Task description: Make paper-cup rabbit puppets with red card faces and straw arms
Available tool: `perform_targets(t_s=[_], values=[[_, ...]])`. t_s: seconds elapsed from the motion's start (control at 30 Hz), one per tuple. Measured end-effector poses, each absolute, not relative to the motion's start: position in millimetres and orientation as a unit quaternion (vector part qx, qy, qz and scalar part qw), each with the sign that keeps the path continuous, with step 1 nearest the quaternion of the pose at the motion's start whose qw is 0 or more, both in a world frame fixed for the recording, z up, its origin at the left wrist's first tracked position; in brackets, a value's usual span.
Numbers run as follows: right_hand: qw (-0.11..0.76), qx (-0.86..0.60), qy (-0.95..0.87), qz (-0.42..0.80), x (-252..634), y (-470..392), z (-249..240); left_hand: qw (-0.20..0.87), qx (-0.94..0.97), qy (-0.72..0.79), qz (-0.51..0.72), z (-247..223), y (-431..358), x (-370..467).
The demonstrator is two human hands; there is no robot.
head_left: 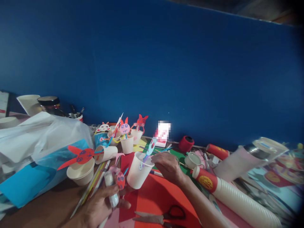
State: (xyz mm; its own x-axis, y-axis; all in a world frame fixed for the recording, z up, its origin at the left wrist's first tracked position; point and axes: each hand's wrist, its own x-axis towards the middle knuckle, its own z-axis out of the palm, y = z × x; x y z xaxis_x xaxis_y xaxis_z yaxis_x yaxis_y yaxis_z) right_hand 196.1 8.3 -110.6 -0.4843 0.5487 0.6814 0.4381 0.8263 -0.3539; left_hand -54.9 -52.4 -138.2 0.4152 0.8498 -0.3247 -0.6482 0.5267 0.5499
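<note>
My left hand (98, 202) is closed around a small white bottle (111, 193), its thumb bent across the front. Right beside that thumb is a red oval paper face (121, 180) with drawn eyes; whether the same hand grips it cannot be made out. A white paper cup (139, 172) leans slightly over the red paper, with a light-blue paper piece (151, 147) and a purple stem sticking out. At the cup's right rim, my right hand (168, 164) has its fingers bent and pinched; the fingertips are partly hidden.
Scissors (161, 218) lie on red paper (166, 196) in front. Cups with paper animal faces, one a pink face (124, 126), stand behind. A red rabbit head (82, 155) rests over a bowl (82, 172). Stacked cups (244, 196) lie right; a phone (163, 134) leans near the wall.
</note>
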Motion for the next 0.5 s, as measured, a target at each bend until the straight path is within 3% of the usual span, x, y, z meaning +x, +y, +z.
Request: perform_targets(t_s=[0.27,0.5], values=[[0.432,-0.262,-0.856,0.104,187,5,-116,0.81,0.23,0.315,0.438,-153,-52,-55],[0.442,-0.242,-0.856,0.119,182,4,-122,0.851,0.232,0.245,0.402,-149,-50,-59]])
